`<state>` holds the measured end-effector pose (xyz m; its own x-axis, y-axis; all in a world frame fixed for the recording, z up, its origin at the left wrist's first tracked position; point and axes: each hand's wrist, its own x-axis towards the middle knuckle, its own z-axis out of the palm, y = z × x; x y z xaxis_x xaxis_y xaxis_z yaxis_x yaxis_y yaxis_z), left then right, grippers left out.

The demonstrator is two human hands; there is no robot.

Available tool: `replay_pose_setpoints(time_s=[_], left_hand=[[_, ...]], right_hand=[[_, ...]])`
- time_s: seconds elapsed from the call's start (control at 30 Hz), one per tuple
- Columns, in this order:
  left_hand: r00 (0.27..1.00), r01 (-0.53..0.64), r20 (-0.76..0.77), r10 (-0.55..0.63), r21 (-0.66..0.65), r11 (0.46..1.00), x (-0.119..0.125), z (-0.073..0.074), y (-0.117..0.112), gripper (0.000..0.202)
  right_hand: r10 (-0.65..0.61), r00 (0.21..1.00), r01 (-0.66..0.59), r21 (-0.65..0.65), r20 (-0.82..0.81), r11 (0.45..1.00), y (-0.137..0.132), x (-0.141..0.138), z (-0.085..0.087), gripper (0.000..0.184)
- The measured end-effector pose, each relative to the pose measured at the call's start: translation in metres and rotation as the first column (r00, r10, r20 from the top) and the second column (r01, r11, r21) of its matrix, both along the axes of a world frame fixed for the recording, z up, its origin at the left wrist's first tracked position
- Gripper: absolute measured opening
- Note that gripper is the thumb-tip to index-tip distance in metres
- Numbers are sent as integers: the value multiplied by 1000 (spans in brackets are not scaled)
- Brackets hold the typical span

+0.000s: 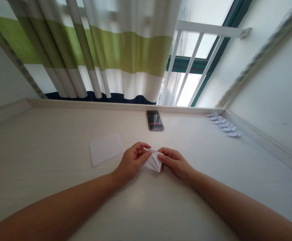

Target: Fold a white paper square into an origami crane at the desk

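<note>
A small folded white paper piece (155, 161) lies on the pale table (60, 187), held between both hands. My left hand (132, 161), with a ring on one finger, pinches its left side with fingers closed. My right hand (174, 161) grips its right side, fingers pressed on the folds. A stack of white square paper sheets (106, 149) lies just left of my left hand.
A row of several finished folded paper pieces (224, 125) sits at the far right by the wall. A dark blurred object (155, 121) lies near the table's back edge. Striped curtains (105, 53) and a window (193, 67) stand behind.
</note>
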<state>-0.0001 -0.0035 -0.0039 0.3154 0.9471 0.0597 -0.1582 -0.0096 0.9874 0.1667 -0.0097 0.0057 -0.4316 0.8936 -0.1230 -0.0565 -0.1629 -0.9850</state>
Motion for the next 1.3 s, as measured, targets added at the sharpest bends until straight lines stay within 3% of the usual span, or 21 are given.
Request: replay_pose_setpoints(time_s=[0.17,0.3,0.8,1.03,1.3], left_hand=[[972,-229,-22,236,177,957,0,1,-5,17],[946,-285,-78,313,251,925,0,-2,-7,13],[935,-256,-159,316,312,915,0,-1,-9,12],[938,-230,-177,299,330,915,-1,-2,-9,12],[978,-185,-61,199,174,967,0,4,-7,14]], right_hand=[[130,985,-140,-89,-110,986,-1,1,6,25],[144,983,-156,-112,-111,981,-3,1,8,22],[158,987,-162,-128,-40,978,-4,0,9,23],[85,996,-86,-135,-15,987,-4,-1,6,21],[1,1000,2,-100,26,995,-6,-3,8,21]])
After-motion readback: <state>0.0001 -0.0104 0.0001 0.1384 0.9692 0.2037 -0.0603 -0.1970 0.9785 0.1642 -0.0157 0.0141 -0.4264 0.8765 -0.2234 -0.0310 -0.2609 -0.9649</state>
